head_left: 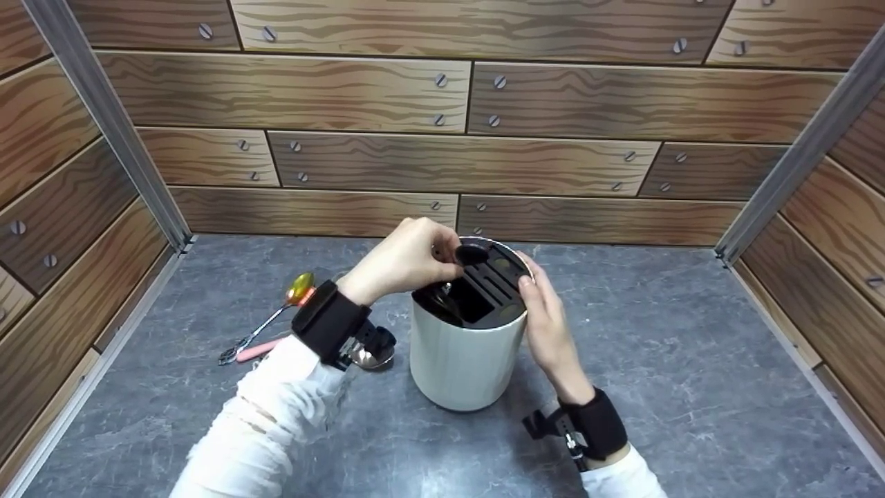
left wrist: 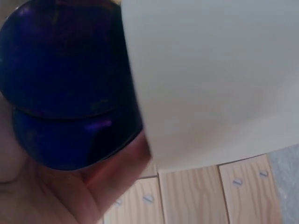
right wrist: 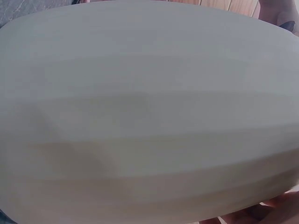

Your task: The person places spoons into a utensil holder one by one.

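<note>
While the spread right hand braces the white cylindrical container on the grey surface, likely against tipping, the left hand holds a glossy dark-blue rounded piece at its top.

I see a white cyl. holder, upright, black slotted insert up top. By its rim in L-wrist view: glossy dark-blue rounded pcs, one overlapping the other; can't tell if they're in a slot.

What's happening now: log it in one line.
left hand: gripping dark blue object, type unclear | right hand: holding white utensil holder | yellow-bowled spoon: lying left of holder
</note>
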Motion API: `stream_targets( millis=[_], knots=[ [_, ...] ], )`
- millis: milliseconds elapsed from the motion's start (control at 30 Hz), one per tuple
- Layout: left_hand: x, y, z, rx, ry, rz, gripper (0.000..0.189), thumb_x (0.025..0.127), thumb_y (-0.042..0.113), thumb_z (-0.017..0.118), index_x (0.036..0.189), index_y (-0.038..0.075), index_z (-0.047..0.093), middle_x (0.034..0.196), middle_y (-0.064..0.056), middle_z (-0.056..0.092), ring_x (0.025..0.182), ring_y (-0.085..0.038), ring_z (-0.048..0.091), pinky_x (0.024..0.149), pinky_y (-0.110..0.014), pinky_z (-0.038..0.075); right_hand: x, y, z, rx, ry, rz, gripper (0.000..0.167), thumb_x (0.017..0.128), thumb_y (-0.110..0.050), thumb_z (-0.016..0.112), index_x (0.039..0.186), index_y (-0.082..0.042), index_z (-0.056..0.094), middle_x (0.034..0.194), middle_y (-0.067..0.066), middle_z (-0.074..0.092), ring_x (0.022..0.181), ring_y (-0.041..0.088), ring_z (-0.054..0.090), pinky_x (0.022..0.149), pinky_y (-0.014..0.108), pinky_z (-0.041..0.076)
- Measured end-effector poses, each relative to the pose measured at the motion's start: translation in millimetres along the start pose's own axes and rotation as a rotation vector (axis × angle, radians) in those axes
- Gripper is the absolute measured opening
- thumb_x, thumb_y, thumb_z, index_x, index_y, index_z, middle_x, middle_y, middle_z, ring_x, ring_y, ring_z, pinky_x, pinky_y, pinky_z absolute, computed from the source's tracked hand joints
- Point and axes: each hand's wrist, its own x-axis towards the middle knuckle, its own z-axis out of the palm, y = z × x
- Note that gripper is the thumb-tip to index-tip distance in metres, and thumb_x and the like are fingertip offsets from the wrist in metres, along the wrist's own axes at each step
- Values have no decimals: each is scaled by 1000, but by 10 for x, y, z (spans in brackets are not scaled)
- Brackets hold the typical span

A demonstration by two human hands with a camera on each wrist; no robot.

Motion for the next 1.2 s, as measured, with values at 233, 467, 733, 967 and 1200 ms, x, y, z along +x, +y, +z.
stream_targets(
  millis=[233, 467, 733, 967, 1200],
  knots=[
    [38, 82, -10, 128, -87, 8, 9, 81, 7, 72, 86, 6, 80, 80, 1, 70, 76, -11, 55, 69, -22, 43, -7, -8, -3, -34, 5, 1, 48, 113, -16, 34, 158, 2, 42, 161, 21, 49, 151, 23, 46, 117, 8, 35],
    [76, 128, 8, 197, -155, 19, 2, 81, 10, 76, 80, 10, 77, 73, 5, 69, 74, -11, 56, 70, -24, 45, -2, -8, -3, -32, 7, 6, 49, 113, -15, 34, 158, 3, 41, 162, 22, 48, 153, 32, 43, 117, 8, 35],
    [107, 141, 19, 206, -177, -4, 6, 81, 12, 76, 86, 9, 79, 81, 2, 75, 79, -12, 60, 76, -27, 52, -5, -22, 2, -26, 5, 14, 49, 113, -17, 34, 159, 0, 41, 162, 21, 48, 152, 31, 43, 117, 8, 35],
    [101, 152, 27, 194, -183, -27, 8, 83, 15, 80, 89, 10, 79, 90, -4, 82, 85, -13, 65, 84, -31, 56, -5, -23, -1, -33, 2, 4, 49, 113, -17, 34, 158, 1, 41, 163, 21, 48, 153, 32, 42, 118, 8, 34],
    [102, 139, 45, 176, -194, -23, 7, 83, 16, 82, 87, 11, 79, 89, -4, 82, 79, -9, 62, 77, -24, 53, -8, -18, -10, -31, -9, -2, 49, 114, -17, 33, 159, 1, 41, 162, 22, 48, 152, 33, 44, 117, 8, 36]
  ],
)
